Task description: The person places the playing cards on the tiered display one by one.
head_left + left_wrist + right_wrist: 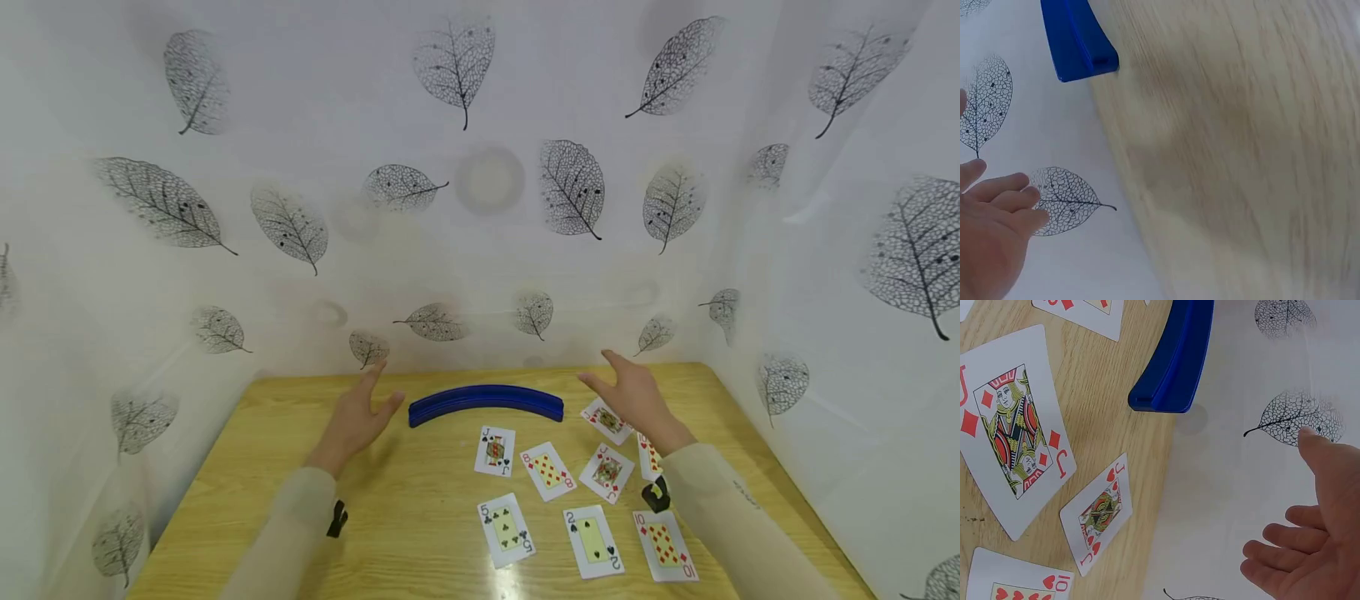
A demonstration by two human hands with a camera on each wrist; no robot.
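The left hand [358, 427] was low left of centre, the right hand [636, 395] low right, thumbs [1319, 449] apart from loosely extended fingers [1291, 539], sleeves [723, 500] slanting inward from the bottom edge.

The curved rack [486, 402] is coloured blue; behind it, white sheeting [330, 83] is printed with black leaves [572, 187]; in front of it, white cards [548, 472] are marked red, black and yellow.

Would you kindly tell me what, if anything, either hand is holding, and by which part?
Nothing is held: the left hand and right hand are both empty, and neither touches the curved glossy blue rack.
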